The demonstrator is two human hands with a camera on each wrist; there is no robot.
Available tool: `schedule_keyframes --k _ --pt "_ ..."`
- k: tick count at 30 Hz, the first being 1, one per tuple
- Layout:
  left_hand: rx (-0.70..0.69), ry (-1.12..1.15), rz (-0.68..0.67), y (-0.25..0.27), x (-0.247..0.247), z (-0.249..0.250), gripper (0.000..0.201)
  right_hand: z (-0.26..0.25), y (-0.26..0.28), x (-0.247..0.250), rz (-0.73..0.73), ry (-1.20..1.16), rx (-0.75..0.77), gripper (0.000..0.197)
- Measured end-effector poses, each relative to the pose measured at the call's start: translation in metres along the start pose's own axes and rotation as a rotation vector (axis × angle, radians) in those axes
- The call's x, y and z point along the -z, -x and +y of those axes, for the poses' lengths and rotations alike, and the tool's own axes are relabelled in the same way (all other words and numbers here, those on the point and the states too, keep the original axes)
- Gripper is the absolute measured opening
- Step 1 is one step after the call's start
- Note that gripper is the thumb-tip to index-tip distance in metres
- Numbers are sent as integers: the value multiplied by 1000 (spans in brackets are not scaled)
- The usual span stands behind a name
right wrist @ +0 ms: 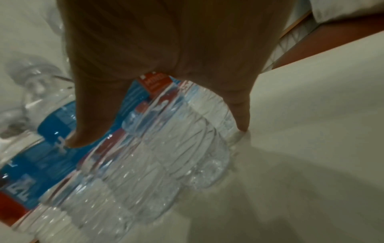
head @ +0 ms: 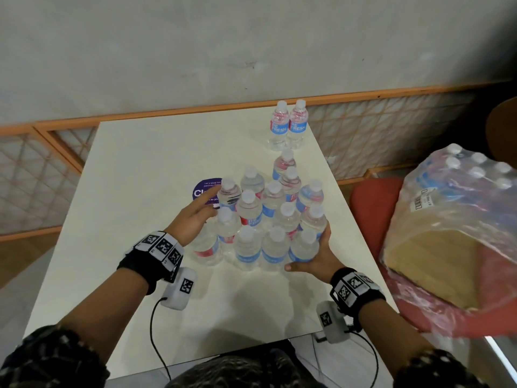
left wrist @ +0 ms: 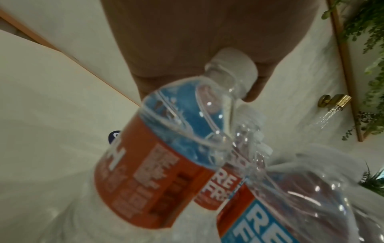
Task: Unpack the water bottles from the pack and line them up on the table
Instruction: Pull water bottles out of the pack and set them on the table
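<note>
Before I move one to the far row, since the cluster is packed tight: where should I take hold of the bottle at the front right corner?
Probably round the labelled middle of the front right corner bottle, coming in from the right. That side faces bare table, while neighbours crowd its left and back. It stands upright, and the right hand already cups it there.

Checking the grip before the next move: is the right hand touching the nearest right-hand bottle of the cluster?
Touching. In the right wrist view the right hand lies against the bottle, thumb and finger down either side.
</note>
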State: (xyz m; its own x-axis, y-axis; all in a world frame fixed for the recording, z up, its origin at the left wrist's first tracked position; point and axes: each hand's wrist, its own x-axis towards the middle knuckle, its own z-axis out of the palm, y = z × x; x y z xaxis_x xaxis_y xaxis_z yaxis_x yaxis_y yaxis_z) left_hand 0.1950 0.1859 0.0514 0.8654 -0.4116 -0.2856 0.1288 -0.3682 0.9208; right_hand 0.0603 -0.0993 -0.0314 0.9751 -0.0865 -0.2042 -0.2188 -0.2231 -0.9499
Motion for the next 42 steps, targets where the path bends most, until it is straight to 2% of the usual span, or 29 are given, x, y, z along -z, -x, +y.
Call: schedule_keyframes --k 6,8,10,13,15,17,20,24,26,29,32,33,34,37,39,42 --pt "-37 -25 3 5 8 -8 44 -13 -13 -41 -4 -22 32 145" --pt "-64 -4 14 6 11 -10 52 -14 -15 -54 2 -34 45 140" --pt "-71 36 80 5 14 -15 55 -15 -17 -67 28 -39 63 136" --pt "-34 47 233 3 20 -26 44 -18 -22 -84 67 -66 98 134" --pt "-2 76 271 4 24 -32 50 -18 -25 -93 80 -84 109 132" --pt "22 134 250 6 25 -35 54 -19 -26 -100 92 -88 130 132" --pt "39 184 224 11 29 -38 47 -15 -24 -101 88 -80 140 132" --pt "143 123 262 14 43 -57 36 -6 -16 -102 81 -17 60 143" --pt "181 51 205 12 47 -62 34 -5 -16 -108 91 -2 39 149" --pt "124 -170 61 10 55 -54 50 -8 -18 -110 108 29 39 149" --pt "100 -647 -126 17 75 -48 78 -8 -15 -106 119 46 39 146" --pt "108 -741 -202 21 81 -49 91 -7 -14 -106 121 48 30 147" --pt "118 -769 -277 26 83 -49 106 -6 -15 -108 120 40 25 148" --pt "108 -668 -440 42 77 -51 142 -7 -16 -116 121 37 27 147" --pt "41 -599 -424 48 67 -56 153 -7 -17 -120 133 57 24 144" --pt "-32 -443 -322 51 54 -58 151 -10 -17 -127 160 97 14 142"
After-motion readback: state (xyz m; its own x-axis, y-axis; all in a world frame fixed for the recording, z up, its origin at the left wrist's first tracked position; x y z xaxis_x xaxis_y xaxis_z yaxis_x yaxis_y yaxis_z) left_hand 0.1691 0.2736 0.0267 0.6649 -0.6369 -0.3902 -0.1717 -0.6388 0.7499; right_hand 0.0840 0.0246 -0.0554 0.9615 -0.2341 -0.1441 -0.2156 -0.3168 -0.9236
